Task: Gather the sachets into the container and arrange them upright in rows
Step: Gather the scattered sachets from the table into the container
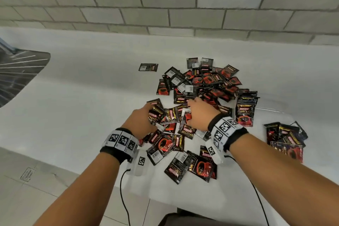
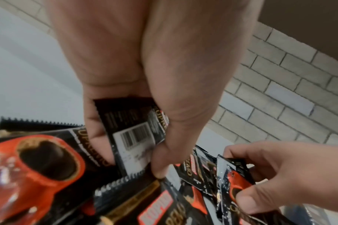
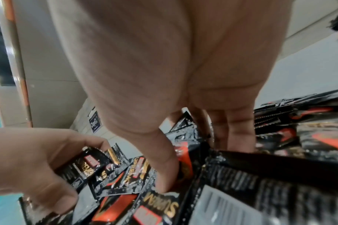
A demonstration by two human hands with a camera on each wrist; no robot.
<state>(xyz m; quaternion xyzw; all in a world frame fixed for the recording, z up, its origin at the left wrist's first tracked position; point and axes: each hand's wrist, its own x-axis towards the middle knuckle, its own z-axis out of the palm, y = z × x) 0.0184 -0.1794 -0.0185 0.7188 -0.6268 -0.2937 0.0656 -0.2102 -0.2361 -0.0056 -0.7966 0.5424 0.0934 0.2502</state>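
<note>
L hand point(image 2: 137, 73) pinches barcode sachet point(image 2: 133, 134); R hand point(image 1: 199, 113) clamps sachets point(image 1: 185, 121); packs read "SUPREMO"; pile on counter point(image 1: 82, 82).

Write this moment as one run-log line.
left hand: grips sachets | right hand: pinches sachet | container: partly filled | pile: loose

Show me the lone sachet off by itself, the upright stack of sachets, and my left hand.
lone sachet point(image 1: 148, 67), head view, centre of its face.
upright stack of sachets point(image 1: 245, 113), head view, front sachet's face.
left hand point(image 1: 140, 121), head view, back of the hand.
</note>
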